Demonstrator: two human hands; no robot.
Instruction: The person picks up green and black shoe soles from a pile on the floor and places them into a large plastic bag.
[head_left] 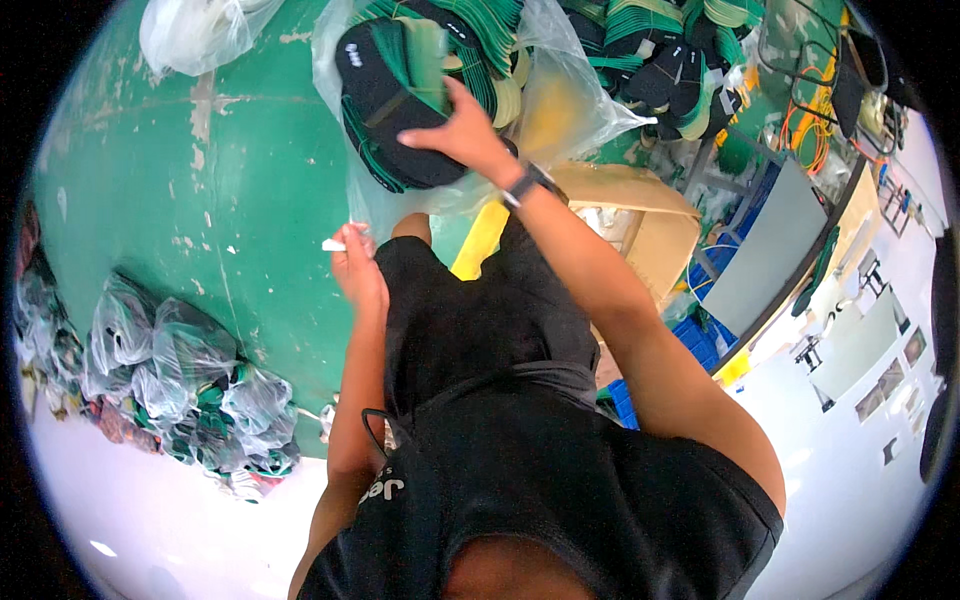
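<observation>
A stack of black insoles with green edges (385, 100) lies at the mouth of a clear plastic bag (325, 60) in front of me. My right hand (460, 130) is on this stack, its thumb across the black face and its fingers around the right side. My left hand (358, 265) is pinched closed near the bag's near edge. A small white piece (334, 245) sticks out from its fingers; whether they also grip the plastic I cannot tell. More green and black insoles (485, 40) sit in the bag behind the stack.
Further insole bundles (680, 70) lie at the far right. A cardboard box (650, 200) stands right of my legs, near a blue crate (690, 345) and a table (770, 250). Several filled plastic bags (180, 345) lie at the left on the green floor (270, 180).
</observation>
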